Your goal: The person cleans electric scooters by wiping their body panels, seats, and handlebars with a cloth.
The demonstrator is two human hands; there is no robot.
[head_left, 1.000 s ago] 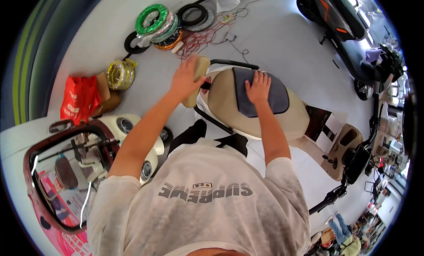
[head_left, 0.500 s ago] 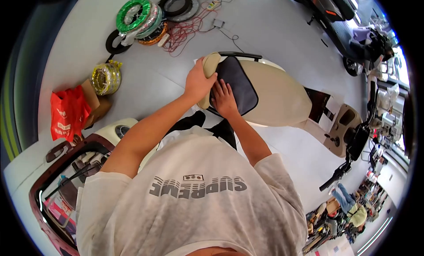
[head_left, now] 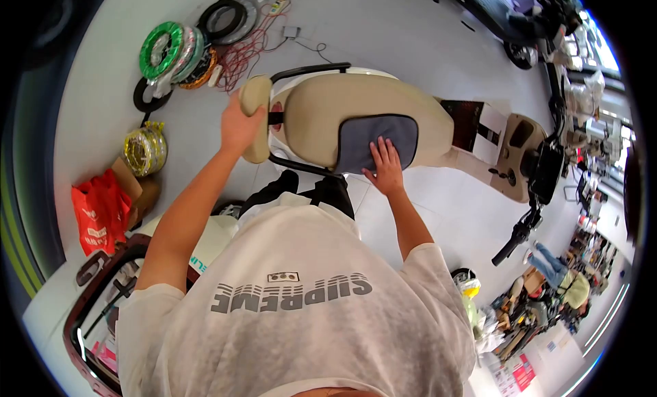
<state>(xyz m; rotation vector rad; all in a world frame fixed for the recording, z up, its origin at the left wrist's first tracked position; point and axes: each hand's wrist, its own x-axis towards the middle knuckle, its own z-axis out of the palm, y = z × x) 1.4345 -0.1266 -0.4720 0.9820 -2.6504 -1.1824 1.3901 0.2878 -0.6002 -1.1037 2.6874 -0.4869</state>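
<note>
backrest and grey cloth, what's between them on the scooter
A black bracket, then the bare tan rear of the seat, seen in the head view.

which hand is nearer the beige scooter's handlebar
The right hand. It lies on the gray pad on the seat, nearer the handlebar. The left hand grips the backrest, farther away, behind the seat.

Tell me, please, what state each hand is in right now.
Left hand: gripping the beige backrest.
Right hand: open, palm down on the grey pad.
</note>
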